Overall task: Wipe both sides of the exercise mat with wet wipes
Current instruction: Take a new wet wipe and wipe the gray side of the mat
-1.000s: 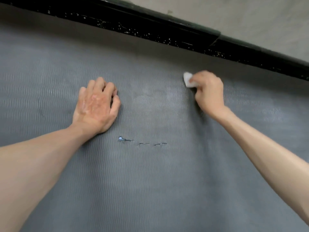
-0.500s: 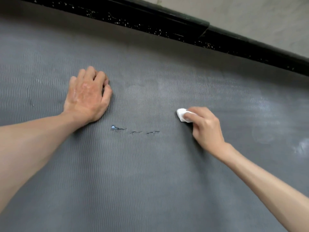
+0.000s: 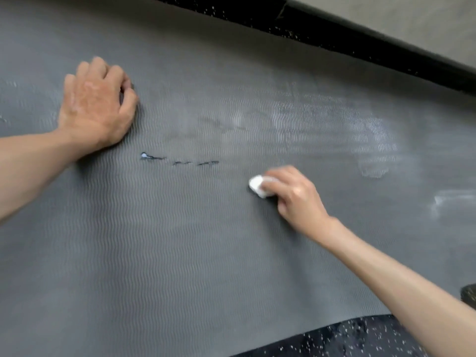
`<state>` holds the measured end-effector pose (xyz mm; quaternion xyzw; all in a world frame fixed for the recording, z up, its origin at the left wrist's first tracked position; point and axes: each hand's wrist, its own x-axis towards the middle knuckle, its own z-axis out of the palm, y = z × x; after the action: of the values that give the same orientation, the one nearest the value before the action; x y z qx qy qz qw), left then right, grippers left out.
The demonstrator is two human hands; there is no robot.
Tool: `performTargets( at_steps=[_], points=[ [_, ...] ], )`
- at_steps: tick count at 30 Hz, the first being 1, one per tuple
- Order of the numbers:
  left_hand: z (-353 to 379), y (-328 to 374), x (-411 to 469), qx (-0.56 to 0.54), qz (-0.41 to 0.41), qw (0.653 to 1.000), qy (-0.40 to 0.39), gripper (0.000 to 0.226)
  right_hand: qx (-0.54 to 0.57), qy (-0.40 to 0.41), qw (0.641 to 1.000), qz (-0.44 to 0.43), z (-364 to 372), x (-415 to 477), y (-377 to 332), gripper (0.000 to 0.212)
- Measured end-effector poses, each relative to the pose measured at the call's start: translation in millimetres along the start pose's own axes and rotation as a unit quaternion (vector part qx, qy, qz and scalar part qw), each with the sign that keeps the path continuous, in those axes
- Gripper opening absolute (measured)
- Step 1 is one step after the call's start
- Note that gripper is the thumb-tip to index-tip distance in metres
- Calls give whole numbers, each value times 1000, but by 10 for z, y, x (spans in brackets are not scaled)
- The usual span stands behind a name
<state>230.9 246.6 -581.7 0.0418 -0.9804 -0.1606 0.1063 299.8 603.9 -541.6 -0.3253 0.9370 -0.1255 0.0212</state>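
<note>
Grey wave-ribbed mat [image 3: 206, 253], white wipe [image 3: 257, 185], black white-speckled floor [image 3: 347, 338].

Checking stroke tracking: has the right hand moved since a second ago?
Yes. The right hand with the wet wipe has come toward the person: it was beyond the tears in the mat, now just nearer than them.
</note>
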Motion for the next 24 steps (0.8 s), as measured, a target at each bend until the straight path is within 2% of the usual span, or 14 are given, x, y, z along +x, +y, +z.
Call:
performTargets(
  at_steps=[4, 10, 12, 16, 21, 24],
  points=[
    [-17, -7, -10, -3, -6, 1000, 9, 30, -7, 62, 997, 55, 74, 158, -49, 29],
    [-15, 2, -17, 9, -6, 1000, 7, 24, 66, 23, 997, 25, 80, -1123, -617, 36],
    [-12, 18, -19, 10, -3, 1000, 8, 25, 57, 18, 997, 47, 124, -1040, -559, 32],
    [-32, 12, -31, -1, -4, 1000, 16, 25, 38, 61, 992, 102, 208, -952, -610, 24],
    [-32, 1, -43, 4, 1, 1000, 16, 27, 78, -16, 995, 63, 114, -1809, -1087, 41],
    [-36, 10, -52, 4, 1, 1000, 12, 28, 66, -42, 995, 58, 73, -1812, -1054, 42]
  ],
)
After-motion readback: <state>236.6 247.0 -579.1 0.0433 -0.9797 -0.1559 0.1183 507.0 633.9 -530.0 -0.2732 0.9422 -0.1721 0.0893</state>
